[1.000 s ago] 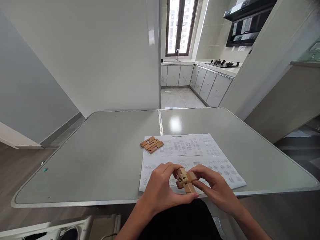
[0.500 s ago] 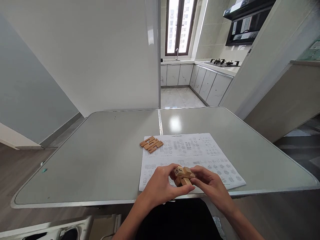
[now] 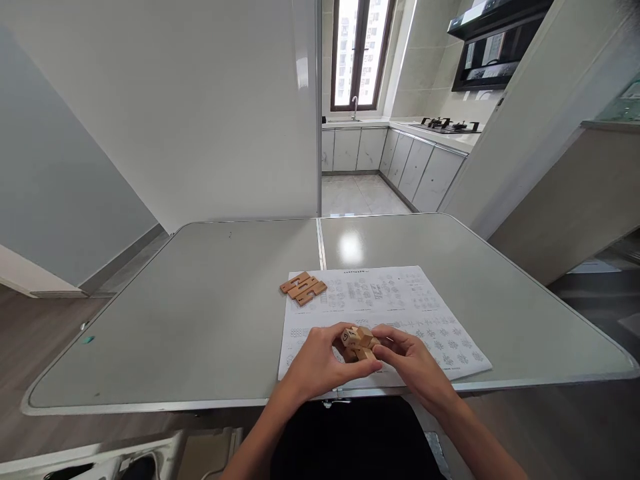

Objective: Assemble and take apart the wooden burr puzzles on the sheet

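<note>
Both my forearms come in from the near edge and meet over the front of the tabletop (image 3: 200, 313). My left hand (image 3: 320, 363) is curled, thumb low and fingers arched over the top, its grip closed on the left side of the wooden puzzle block (image 3: 359, 342). My right hand (image 3: 413, 363) mirrors it, fingers bent inward and grip closed on the block's right side, so the piece is pinched between the two hands.

The block sits just above the printed sheet (image 3: 385, 307), near that sheet's front edge. It is a small knot of interlocked wooden bars; a dark mark shows on its upper face, tilted toward me and to the left. The bars cross one another, so I cannot tell a single long axis.

Well apart, at the sheet's far left corner, loose wooden pieces (image 3: 303, 288) lie flat, side by side, their lengths running diagonally from near left to far right.
</note>
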A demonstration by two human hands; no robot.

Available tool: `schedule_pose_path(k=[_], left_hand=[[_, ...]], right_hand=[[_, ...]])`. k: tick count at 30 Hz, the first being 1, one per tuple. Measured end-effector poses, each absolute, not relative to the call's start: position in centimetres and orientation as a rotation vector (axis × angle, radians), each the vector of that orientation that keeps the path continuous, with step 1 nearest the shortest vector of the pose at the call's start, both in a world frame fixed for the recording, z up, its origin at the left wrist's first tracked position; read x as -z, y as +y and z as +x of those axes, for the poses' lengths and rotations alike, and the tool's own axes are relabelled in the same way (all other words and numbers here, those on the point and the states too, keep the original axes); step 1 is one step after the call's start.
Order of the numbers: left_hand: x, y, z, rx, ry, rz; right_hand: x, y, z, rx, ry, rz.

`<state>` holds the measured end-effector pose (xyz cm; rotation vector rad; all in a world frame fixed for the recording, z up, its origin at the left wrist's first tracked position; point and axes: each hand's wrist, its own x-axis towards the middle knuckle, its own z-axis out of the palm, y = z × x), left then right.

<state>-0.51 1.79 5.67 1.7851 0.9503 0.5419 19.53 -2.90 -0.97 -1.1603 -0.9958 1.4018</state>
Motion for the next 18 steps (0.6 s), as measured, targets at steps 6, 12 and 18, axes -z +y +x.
schedule_pose_path(k=[6, 12, 18], left_hand=[[-4.9, 2.5, -0.7, -0.526, 0.977, 1.766], [-4.5, 3.2, -0.6, -0.449, 1.045, 1.805], [-4.3, 3.7, 0.2, -0.397, 1.207, 2.004]], right_hand=[[1.4, -1.6, 20.1, -1.567, -1.039, -1.144], [0.4, -0.9, 20.3, -1.53, -1.226, -1.138], [0.2, -0.4, 19.7, -1.268, -1.307, -1.164]])
